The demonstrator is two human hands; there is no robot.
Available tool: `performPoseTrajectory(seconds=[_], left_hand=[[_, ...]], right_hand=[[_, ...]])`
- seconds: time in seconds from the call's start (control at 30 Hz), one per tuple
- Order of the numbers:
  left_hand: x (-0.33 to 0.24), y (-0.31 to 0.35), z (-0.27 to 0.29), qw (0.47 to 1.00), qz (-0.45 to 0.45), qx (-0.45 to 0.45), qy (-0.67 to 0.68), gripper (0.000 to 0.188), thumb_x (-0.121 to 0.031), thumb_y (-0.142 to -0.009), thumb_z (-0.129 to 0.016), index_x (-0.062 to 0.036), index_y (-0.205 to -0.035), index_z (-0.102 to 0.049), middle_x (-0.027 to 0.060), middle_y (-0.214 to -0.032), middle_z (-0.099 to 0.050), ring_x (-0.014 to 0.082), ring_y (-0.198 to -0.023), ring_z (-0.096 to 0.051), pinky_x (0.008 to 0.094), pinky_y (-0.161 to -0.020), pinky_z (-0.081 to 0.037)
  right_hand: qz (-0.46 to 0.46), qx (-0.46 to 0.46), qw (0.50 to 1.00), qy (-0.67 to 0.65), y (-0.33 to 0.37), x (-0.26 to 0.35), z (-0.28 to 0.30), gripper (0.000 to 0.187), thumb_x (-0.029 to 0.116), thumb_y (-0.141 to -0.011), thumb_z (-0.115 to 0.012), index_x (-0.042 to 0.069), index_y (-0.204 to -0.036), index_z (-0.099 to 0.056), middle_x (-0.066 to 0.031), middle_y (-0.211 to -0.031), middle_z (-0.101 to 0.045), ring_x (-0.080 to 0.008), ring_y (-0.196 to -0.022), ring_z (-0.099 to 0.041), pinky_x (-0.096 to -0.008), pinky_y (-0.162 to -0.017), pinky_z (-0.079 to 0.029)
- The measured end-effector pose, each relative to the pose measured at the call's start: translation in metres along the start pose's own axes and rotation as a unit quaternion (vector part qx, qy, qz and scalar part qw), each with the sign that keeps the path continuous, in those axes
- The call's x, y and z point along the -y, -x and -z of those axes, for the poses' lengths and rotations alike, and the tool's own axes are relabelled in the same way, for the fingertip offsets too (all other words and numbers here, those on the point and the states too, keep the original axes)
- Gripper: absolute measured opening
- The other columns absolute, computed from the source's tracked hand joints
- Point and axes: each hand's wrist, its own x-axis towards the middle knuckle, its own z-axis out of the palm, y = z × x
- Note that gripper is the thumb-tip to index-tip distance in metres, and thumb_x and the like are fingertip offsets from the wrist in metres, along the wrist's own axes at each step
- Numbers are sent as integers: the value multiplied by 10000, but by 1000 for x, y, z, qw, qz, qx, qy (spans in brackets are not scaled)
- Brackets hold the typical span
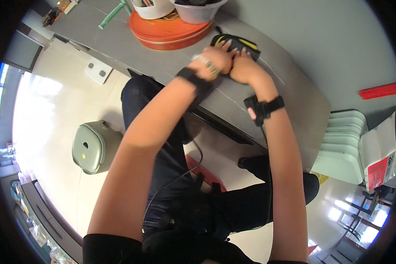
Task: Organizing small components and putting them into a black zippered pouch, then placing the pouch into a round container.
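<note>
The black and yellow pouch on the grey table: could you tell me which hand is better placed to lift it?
Probably the left hand: its fingers lie over the middle of the black and yellow pouch. The right hand presses only its near edge, knuckles bent, so it would likely have to shift first.

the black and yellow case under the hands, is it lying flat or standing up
Lying flat: the black and yellow case rests broad side down on the grey table, with the left hand and right hand pressed on it.

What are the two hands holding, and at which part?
Both the left hand and the right hand grip the black-and-yellow object at its near edge, fingers on top.
</note>
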Motion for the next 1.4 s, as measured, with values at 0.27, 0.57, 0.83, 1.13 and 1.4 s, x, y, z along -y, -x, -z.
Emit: performPoseTrajectory(seconds=[0.27, 0.57, 0.83, 1.13, 1.4], left_hand=[[-54, -66, 4, 998, 43, 30, 37, 631, -464, -827, -418, -208, -1358, -195, 44, -1436, -76, 217, -1317, -105, 448, -1008, -218], [-130, 5, -19, 998, 14, -55, -6, 620, -426, -815, -465, -132, -1329, -277, 105, -1405, -184, 236, -1292, -190, 460, -1008, -194], [-125, 148, -8, 991, 27, -96, 85, 622, -316, -732, -585, -91, -1269, -367, 136, -1356, -283, 247, -1251, -285, 498, -988, -225], [-34, 189, -7, 978, 172, -106, 55, 653, -189, -710, -618, -122, -1293, -332, 96, -1374, -259, 253, -1263, -255, 519, -973, -259], [-72, 185, -12, 981, 77, -140, 105, 747, -124, -615, -651, -105, -1289, -329, 120, -1382, -227, 287, -1267, -240, 496, -977, -273]], right_hand=[[-74, -33, 991, -107, 7, -97, -3, 586, 205, -776, -493, -25, -1280, -303, -220, -1335, -266, -334, -1233, -287, -346, -1006, -263], [-19, -119, 968, -220, 116, -94, -45, 525, 73, -724, -532, -1, -1226, -398, -193, -1316, -314, -308, -1214, -319, -342, -999, -283], [11, -180, 952, -247, 183, 11, -65, 560, 13, -699, -563, 4, -1232, -391, -190, -1314, -319, -317, -1216, -316, -350, -1000, -291], [105, -312, 906, -267, 93, 104, -69, 481, 11, -707, -547, -2, -1176, -441, -157, -1274, -386, -279, -1190, -360, -327, -976, -322], [7, -365, 904, -223, 126, 85, -91, 386, 48, -755, -434, 36, -1133, -515, -117, -1213, -478, -239, -1143, -436, -310, -943, -359]])
